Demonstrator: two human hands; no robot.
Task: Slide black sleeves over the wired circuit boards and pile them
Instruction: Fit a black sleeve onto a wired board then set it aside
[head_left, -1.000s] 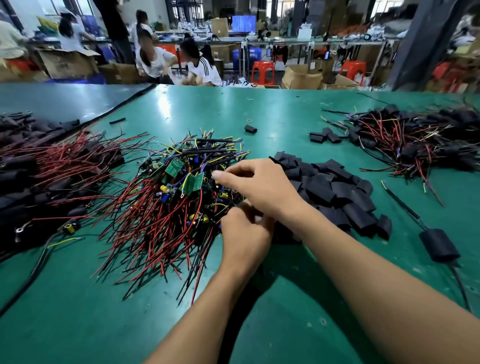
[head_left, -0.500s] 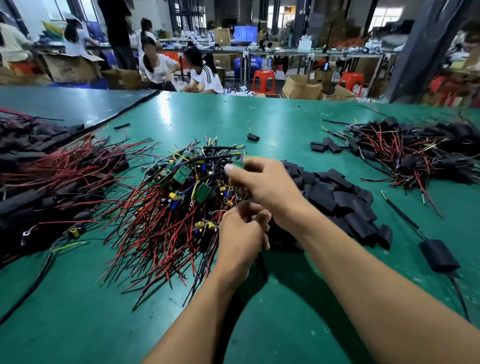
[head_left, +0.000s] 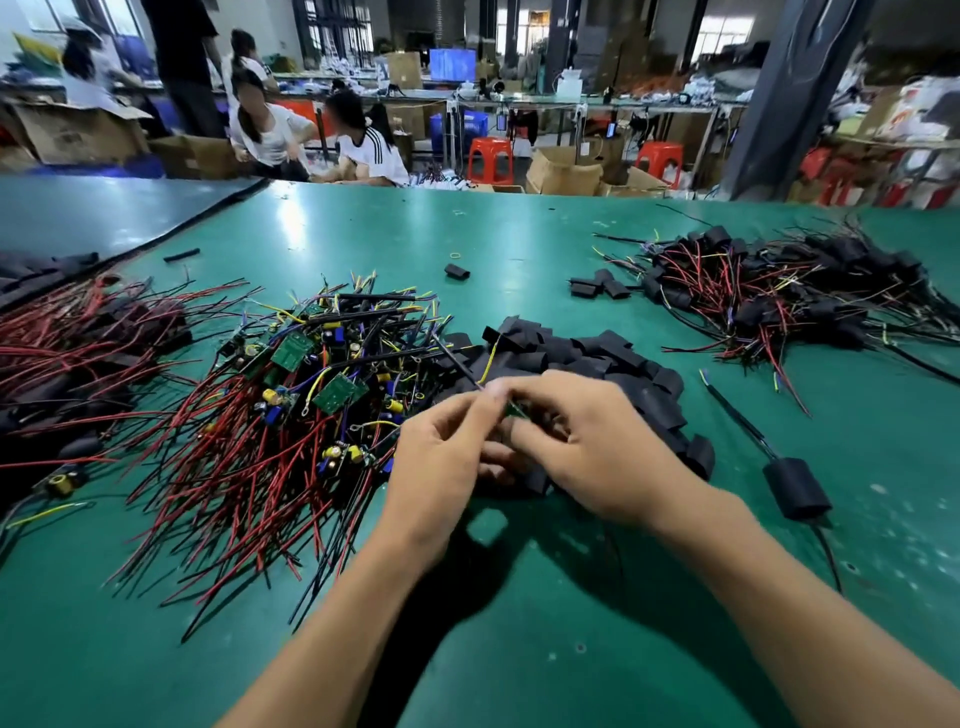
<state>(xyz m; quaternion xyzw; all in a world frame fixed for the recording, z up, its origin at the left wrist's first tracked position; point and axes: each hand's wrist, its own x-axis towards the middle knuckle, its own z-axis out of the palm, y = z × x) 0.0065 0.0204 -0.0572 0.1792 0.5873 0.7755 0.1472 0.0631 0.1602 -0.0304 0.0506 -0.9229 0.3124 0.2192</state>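
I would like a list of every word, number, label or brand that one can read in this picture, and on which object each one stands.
No text here can be read with certainty.
On the green circuit boards: pale printed marks, too small to read.
On the cardboard boxes behind the table: no legible print, blurred.
On the blue screen in the background: too far and blurred to read.

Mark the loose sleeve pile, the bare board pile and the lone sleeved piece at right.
loose sleeve pile (head_left: 613, 358): head view, middle of the pile.
bare board pile (head_left: 340, 392): head view, a green board.
lone sleeved piece (head_left: 795, 488): head view, its black sleeve.
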